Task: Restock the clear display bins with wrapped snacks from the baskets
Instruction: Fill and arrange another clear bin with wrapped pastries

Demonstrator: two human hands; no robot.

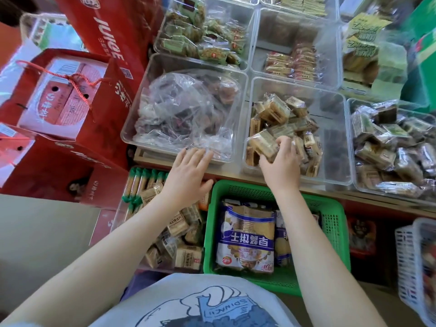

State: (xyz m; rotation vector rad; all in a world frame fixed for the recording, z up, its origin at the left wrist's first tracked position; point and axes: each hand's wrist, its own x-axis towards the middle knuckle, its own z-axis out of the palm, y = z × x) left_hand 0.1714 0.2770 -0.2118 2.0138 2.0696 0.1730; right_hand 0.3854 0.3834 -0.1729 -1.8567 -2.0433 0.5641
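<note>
My right hand point(279, 159) reaches into a clear display bin point(335, 147) and grips a tan wrapped snack point(262, 142) at the near left of its pile. My left hand point(188, 173) hovers with fingers spread above a clear box of small tan wrapped snacks point(179, 234), its fingertips at the near edge of another clear bin point(139, 109) that holds a crumpled plastic bag. A green basket point(330, 223) below my right forearm holds blue-and-white biscuit packs point(245, 237).
More clear bins with wrapped snacks fill the shelf behind and to the right point(389, 149). Red gift boxes and bags point(59, 95) stand at the left. A white basket point(415, 260) sits at the lower right. A wooden shelf edge runs below the bins.
</note>
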